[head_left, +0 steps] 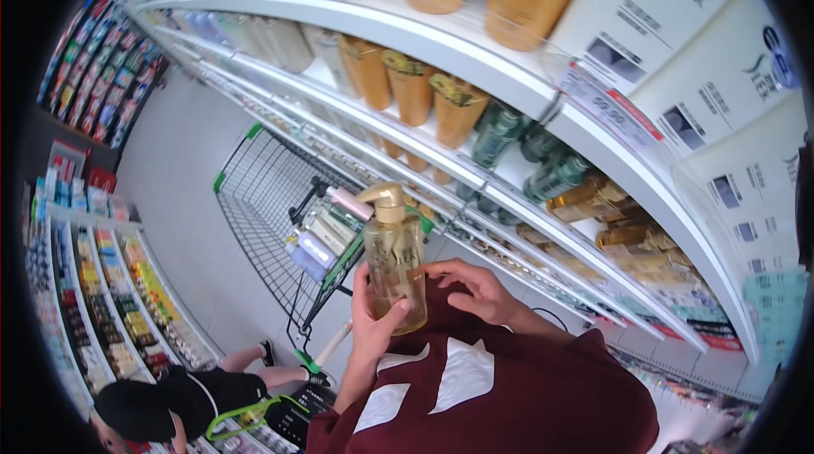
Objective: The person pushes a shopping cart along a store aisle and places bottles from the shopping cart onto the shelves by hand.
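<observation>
A clear pump bottle [395,255] with a gold pump head and yellowish liquid is held upright in front of the maroon shirt. My left hand [373,316] is wrapped round its lower part, with the thumb across the front. My right hand [475,286] is at the bottle's right side, its fingertips at the label edge and its fingers loosely spread. Behind the bottle stands a wire shopping cart [263,200] with green trim, holding a few packages and a pink item [349,203].
A white shelf unit [475,47] with orange, green and amber bottles runs along the right. At the lower left, a person in black [170,407] is beside a green-handled basket [246,420]. More stocked shelves [110,284] stand at the left.
</observation>
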